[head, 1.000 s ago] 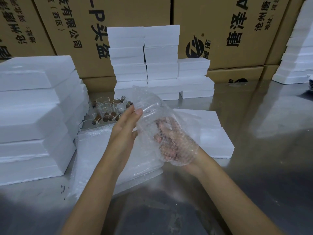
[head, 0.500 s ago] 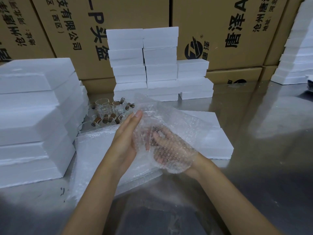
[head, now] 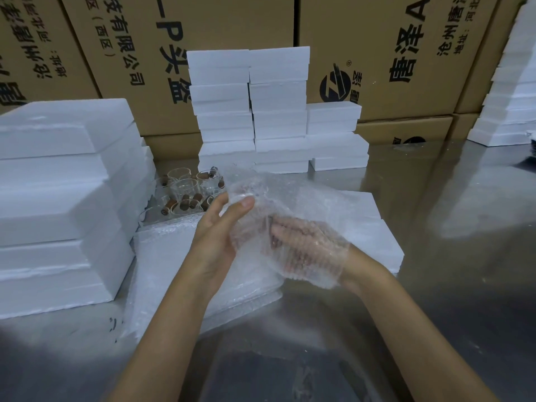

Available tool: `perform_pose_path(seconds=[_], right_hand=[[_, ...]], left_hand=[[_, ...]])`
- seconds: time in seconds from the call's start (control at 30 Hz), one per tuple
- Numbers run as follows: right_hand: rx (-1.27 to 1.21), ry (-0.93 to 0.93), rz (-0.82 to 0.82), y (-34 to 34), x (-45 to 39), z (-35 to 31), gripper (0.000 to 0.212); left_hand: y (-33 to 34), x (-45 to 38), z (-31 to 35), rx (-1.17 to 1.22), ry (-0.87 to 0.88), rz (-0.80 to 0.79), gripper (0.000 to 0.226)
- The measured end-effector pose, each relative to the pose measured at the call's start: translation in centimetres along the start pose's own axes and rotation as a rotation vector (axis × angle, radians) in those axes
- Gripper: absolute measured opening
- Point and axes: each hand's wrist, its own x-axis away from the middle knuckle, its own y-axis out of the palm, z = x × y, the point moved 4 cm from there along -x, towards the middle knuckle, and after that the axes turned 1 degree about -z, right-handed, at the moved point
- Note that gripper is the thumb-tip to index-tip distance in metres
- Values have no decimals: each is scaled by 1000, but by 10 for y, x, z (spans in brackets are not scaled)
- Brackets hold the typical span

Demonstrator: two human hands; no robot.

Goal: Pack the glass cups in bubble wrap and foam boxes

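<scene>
Loosely, both hands (head: 220, 242) cradle crinkled bubble wrap (head: 278, 204).

Veiled, cropped and unclear parts of the packing scene

The right hand (head: 307, 245) shows only dimly through the bubble wrap (head: 278, 198), so its grip and any cup inside cannot be told. The glass cups (head: 185, 192) are partly hidden behind the left hand (head: 220, 236) and the wrap. The left foam stack (head: 58, 198), right foam stack (head: 510, 91) and cardboard cartons (head: 362, 39) run off the frame edges.
</scene>
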Motion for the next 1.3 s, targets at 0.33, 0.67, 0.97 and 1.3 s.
perform_pose_path(seconds=[0.33,0.67,0.97,1.3], right_hand=[[-11,-554,713,-58,25,-30,24],[-114,-456,409,-7,11,-26,10],[-262,-402,564,-32,13,-16,9],[224,-333,572,-42,15,-15,25]], left_hand=[[-12,0,10,423,66,146,51],[5,-1,-1,444,-5,-17,53],[27,6,-20,-182,-34,-156,61],[33,16,-22,-867,-11,-249,68]])
